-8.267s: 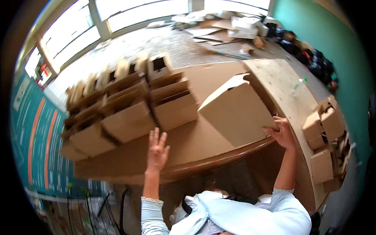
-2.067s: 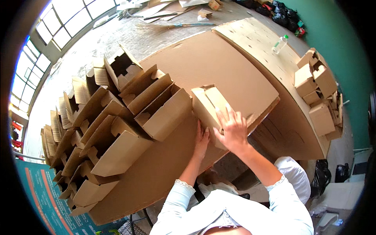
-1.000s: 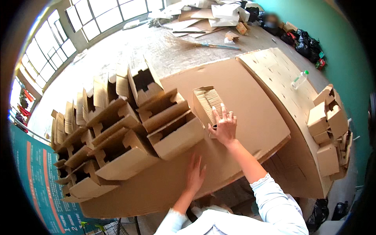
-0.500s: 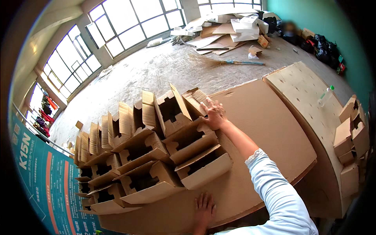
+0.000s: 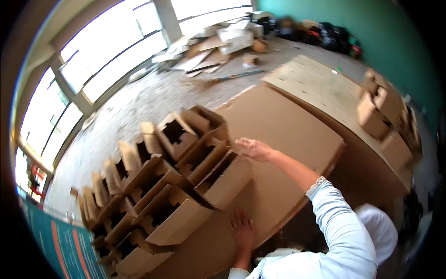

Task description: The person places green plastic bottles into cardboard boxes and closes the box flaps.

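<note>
Beside the near end of the box stack, the right hand's fingers [image 5: 244,143] lie extended and close together, palm down, pinching nothing. Their tips reach the upper corner of the end box [image 5: 224,178], the open carton nearest the person; whether they press it or only brush it is hard to tell. The right hand [image 5: 254,149] sits just right of that box, over the brown board [image 5: 283,135], and its arm runs back in a pale blue sleeve [image 5: 341,228] with a lace cuff.

Below the end box, the left hand [image 5: 242,231] lies flat on the board, fingers slightly spread and pointing toward the stack, holding nothing. It is near the front edge of the board, apart from the boxes.

The stack [image 5: 158,195] stretches left of the end box in tilted rows of open cartons with notched flaps, running toward the lower left. The end box leans against its neighbours, its open mouth facing up and left.

Right of the stack, beyond the board, lies a paler sheet [image 5: 320,88] with small marks. Further right, small closed cartons [image 5: 381,109] are piled by a teal wall [image 5: 385,32]. Behind the stack, a dusty floor [image 5: 153,102] reaches to large windows [image 5: 111,56], with scrap cardboard [image 5: 223,39] heaped far off.
</note>
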Demonstrator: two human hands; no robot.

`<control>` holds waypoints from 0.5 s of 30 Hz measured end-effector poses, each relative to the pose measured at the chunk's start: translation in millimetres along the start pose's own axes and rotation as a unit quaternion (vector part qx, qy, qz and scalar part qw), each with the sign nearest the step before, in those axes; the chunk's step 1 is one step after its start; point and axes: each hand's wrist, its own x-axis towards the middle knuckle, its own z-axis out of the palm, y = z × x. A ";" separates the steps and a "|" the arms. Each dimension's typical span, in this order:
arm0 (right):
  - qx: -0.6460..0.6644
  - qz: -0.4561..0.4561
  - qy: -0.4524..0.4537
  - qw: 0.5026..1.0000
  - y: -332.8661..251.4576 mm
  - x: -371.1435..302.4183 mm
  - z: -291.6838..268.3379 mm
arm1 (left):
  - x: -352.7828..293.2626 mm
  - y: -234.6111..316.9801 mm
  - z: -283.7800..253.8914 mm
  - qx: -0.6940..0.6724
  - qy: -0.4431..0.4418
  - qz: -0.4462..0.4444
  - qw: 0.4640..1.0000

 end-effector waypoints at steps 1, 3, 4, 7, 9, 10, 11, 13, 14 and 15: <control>-0.012 -0.001 0.002 1.000 16.8 -36.8 2.8 | -1.3 0.2 9.5 -0.007 0.005 0.006 1.000; -0.029 0.033 0.028 0.999 38.7 -107.6 3.0 | -1.5 -7.2 22.7 -0.019 0.021 0.010 1.000; -0.032 0.064 0.053 0.996 43.7 -137.2 -2.5 | -2.8 -9.0 18.8 -0.013 0.019 0.015 1.000; -0.108 0.140 0.142 0.974 120.1 -236.8 -37.8 | 2.0 -0.6 16.5 -0.017 0.003 0.044 0.999; -0.207 0.220 0.219 0.928 149.5 -285.6 -81.9 | 0.0 -6.4 14.2 -0.004 -0.003 0.036 0.999; -0.238 0.296 0.211 0.901 161.6 -306.2 -112.4 | -0.3 -6.0 14.1 -0.002 0.002 0.045 0.999; -0.273 0.314 0.277 0.866 207.3 -344.3 -133.6 | 2.3 2.0 19.1 -0.010 0.003 0.064 0.998; -0.301 0.436 0.297 0.795 240.3 -378.2 -188.2 | 0.4 -2.3 20.8 0.005 0.009 0.070 0.997; -0.369 0.443 0.363 0.732 251.5 -389.6 -211.0 | 1.0 -3.4 21.5 0.015 0.011 0.070 0.997; -0.382 0.471 0.369 0.704 249.9 -376.8 -237.9 | -3.5 -11.6 14.4 0.038 0.020 0.057 0.997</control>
